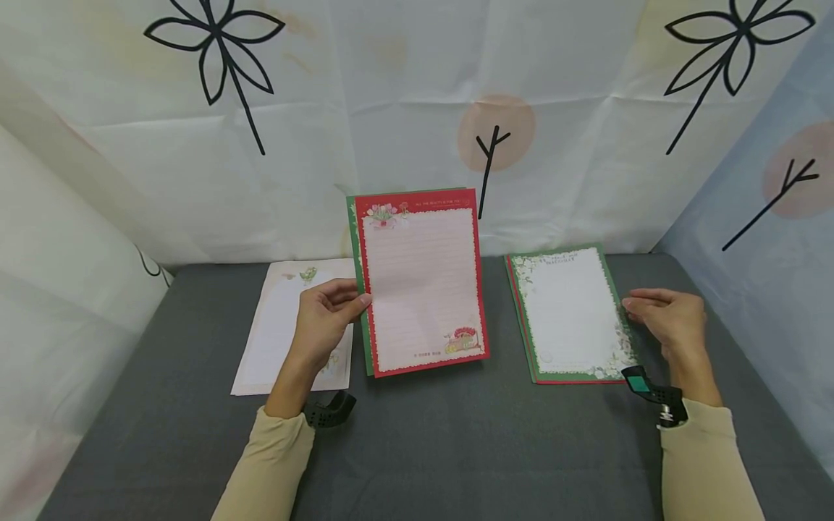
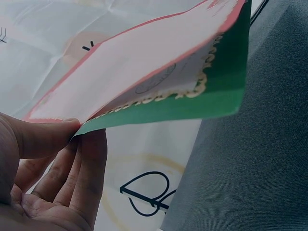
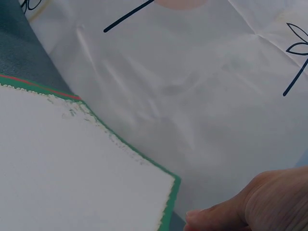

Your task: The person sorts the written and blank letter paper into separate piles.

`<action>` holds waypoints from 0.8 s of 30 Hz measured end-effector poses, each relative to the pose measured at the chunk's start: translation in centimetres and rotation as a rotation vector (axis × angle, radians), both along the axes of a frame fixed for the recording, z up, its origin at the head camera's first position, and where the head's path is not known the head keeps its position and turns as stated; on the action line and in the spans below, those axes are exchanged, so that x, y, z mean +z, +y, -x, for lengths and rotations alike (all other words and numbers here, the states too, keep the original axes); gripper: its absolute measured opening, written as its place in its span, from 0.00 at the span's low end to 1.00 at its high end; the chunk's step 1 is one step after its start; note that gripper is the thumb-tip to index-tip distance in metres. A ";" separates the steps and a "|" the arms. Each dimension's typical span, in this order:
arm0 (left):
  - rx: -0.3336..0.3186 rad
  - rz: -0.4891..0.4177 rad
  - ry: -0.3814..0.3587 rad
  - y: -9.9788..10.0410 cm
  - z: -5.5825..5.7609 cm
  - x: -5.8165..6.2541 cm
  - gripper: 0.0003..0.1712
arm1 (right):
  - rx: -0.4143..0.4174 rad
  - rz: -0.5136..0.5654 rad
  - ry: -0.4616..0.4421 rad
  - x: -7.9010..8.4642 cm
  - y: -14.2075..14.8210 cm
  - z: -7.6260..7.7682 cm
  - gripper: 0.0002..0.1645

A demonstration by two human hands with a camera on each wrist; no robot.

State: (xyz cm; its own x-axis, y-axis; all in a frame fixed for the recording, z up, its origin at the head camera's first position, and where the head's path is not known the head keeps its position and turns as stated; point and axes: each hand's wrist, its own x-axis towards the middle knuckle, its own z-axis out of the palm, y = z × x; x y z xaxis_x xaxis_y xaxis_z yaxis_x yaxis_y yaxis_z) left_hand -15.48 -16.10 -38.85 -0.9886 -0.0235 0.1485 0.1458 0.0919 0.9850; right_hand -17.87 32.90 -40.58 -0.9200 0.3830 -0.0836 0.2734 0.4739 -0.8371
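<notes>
My left hand (image 1: 326,315) pinches the left edge of a red-bordered sheet of letter paper (image 1: 423,282) and a green-bordered sheet (image 2: 221,96) behind it, thumb in front and fingers behind. The two are held up off the table, and in the left wrist view they fan apart away from the grip. To the right lies a stack of green-bordered letter paper (image 1: 573,311) with red edges showing beneath. Beside its right edge is my right hand (image 1: 671,322), fingers loosely bent. In the right wrist view the thumb (image 3: 216,216) appears slightly apart from the paper.
Pale sheets with small plant drawings (image 1: 270,333) lie on the left, partly hidden by my left hand and the raised sheets. A dark grey cloth covers the table (image 1: 456,449). White printed fabric (image 1: 404,130) hangs behind, with more fabric at both sides.
</notes>
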 end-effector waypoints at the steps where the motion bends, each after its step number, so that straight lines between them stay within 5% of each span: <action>1: 0.001 0.000 0.000 0.0 0.0 0.0 0.15 | 0.000 0.007 0.007 0.0 0.0 0.0 0.27; 11: -0.003 -0.013 0.008 -0.1 0.0 -0.1 0.14 | 0.000 0.025 0.081 0.4 -0.6 0.0 0.26; 24: -0.004 -0.019 0.004 -0.1 0.1 -0.3 0.14 | 0.191 -0.030 0.145 1.9 -3.2 -0.5 0.29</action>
State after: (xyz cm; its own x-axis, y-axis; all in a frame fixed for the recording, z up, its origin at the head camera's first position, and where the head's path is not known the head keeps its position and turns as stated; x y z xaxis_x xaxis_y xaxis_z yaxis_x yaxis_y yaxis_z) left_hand -15.55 -16.22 -39.11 -0.9881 -0.0222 0.1520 0.1500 0.0725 0.9860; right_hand -17.33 29.74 -38.70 -0.9776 0.2008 0.0631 0.0545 0.5310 -0.8456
